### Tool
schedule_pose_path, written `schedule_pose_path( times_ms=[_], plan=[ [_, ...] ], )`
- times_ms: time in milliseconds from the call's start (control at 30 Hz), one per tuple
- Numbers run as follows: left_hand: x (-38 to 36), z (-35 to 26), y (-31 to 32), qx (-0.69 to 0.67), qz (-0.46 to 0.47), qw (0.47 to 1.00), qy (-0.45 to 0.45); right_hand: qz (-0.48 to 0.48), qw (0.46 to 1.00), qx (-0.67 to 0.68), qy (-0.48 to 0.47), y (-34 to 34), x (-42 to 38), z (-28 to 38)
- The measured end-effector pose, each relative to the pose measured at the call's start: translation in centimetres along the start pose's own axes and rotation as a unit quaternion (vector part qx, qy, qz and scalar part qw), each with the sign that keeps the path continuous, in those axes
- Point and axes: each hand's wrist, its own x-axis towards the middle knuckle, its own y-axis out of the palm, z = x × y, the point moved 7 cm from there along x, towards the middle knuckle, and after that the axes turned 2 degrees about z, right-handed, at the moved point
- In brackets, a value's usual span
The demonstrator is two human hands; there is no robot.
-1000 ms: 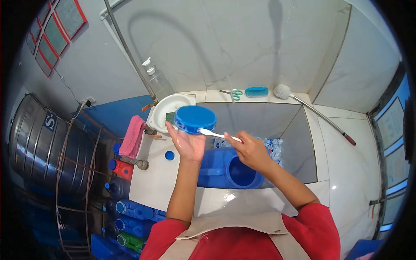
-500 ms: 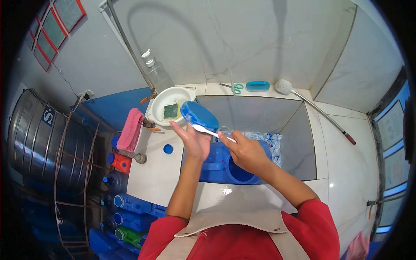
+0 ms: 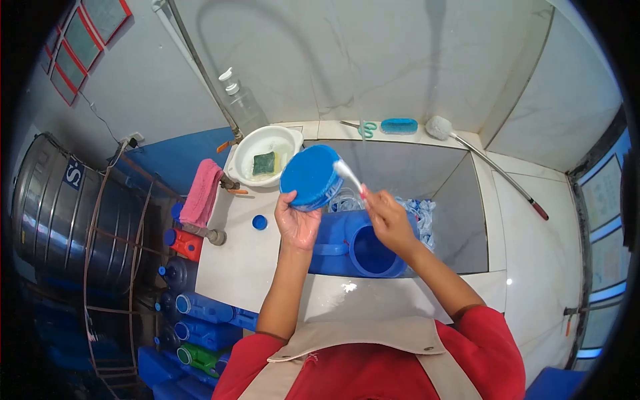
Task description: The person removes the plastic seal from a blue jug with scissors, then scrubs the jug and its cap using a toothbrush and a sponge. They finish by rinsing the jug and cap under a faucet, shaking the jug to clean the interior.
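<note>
My left hand is closed on the edge of a round blue lid, held up over the sink's left side with its flat face towards me. A white toothbrush is gripped in my right hand, its bristle end at the lid's right rim. Under my hands, a blue water jug lies in the sink, its wide round mouth uncovered. Clear and blue-white wrappings lie behind it in the sink.
On the left counter are a white basin with a green-yellow sponge, a small blue cap and a pump bottle. Scissors, a blue brush and a long-handled brush lie along the back ledge.
My left hand has turned the lid from tilted edge-on to face me. The toothbrush has swung from below the lid up to its right rim, and my right hand has shifted right.
</note>
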Motion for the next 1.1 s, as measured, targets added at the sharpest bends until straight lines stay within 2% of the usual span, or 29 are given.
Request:
schedule_pose_path(
  times_ms=[100,167,267,333,367,400,433,467,500,533,567,600,633,700,733,800,833,867,900,967,1000,1067,1100],
  plan=[
    [-0.8,0.2,-0.6,0.007,0.009,1.0,-0.028,-0.044,0.996,0.067,0.044,-0.6,0.9,-0.7],
    [-1.0,-0.1,-0.7,0.012,0.028,0.999,-0.039,0.012,0.994,0.073,0.079,0.0,0.8,0.4],
    [-2.1,-0.6,-0.1,0.028,-0.002,1.0,-0.014,0.024,0.993,0.069,0.092,-0.1,1.2,-1.1],
    [-3.1,1.3,0.2,0.284,0.023,0.958,-0.033,0.044,0.994,0.043,0.086,-0.8,2.6,-1.8],
    [-3.5,1.2,0.1,0.373,-0.026,0.927,0.002,0.061,0.995,0.018,0.081,-1.0,3.1,-2.0],
    [-3.4,0.5,-0.7,0.374,-0.026,0.927,-0.001,0.06,0.995,0.019,0.083,-1.2,3.4,-1.7],
    [-2.9,-0.4,-1.8,0.587,-0.021,0.809,-0.024,0.068,0.996,-0.003,0.052,-1.5,3.9,-0.5],
    [-2.5,-0.7,-3.0,0.763,-0.014,0.644,-0.044,0.079,0.996,-0.026,0.019,-1.8,4.2,0.7],
    [-2.3,-0.8,-2.3,0.753,-0.011,0.657,0.025,0.08,0.996,-0.028,0.019,-1.9,4.0,1.6],
    [-2.2,-0.9,-2.6,0.753,-0.01,0.657,0.025,0.121,0.989,-0.089,0.009,-1.1,3.2,2.7],
    [-2.1,-1.6,-2.4,0.799,0.0,0.597,0.076,0.161,0.976,-0.15,-0.003,-0.3,2.6,3.4],
    [-2.1,-1.9,-1.8,0.837,0.008,0.532,0.128,0.159,0.975,-0.152,-0.005,-0.2,2.5,3.5],
    [-2.2,-1.7,-0.4,0.837,0.009,0.531,0.129,0.176,0.968,-0.18,-0.015,0.2,2.4,3.5],
    [-3.2,-1.3,0.8,0.863,-0.027,0.503,0.044,0.194,0.959,-0.204,-0.021,0.4,2.3,3.1],
    [-3.1,-1.5,1.1,0.862,-0.028,0.504,0.046,0.161,0.965,-0.209,0.001,-1.1,3.4,1.9],
    [-4.5,0.7,5.6,0.895,0.279,0.244,0.246,0.125,0.969,-0.212,0.019,-3.2,4.9,1.4],
    [-4.5,0.7,6.0,0.913,0.284,0.176,0.237,0.197,0.954,-0.225,-0.007,-3.2,5.1,2.4],
    [-4.3,0.4,6.4,0.914,0.28,0.177,0.235,0.269,0.934,-0.234,-0.031,-2.8,4.9,2.9],
    [-4.3,0.8,6.6,0.911,0.317,0.12,0.236,0.272,0.934,-0.231,-0.031,-2.6,5.3,2.7],
    [-4.7,2.0,5.9,0.895,0.383,0.003,0.227,0.378,0.852,-0.361,-0.033,-1.4,5.5,1.1],
    [-4.9,2.5,5.9,0.894,0.387,0.004,0.227,0.377,0.852,-0.362,-0.029,-1.2,6.3,0.3],
    [-6.4,4.5,4.7,0.858,0.482,-0.027,0.176,0.307,0.853,-0.397,-0.141,-0.5,8.0,0.4],
    [-6.6,4.9,4.4,0.852,0.485,-0.049,0.19,0.307,0.854,-0.398,-0.139,0.0,8.1,0.5]
  ],
)
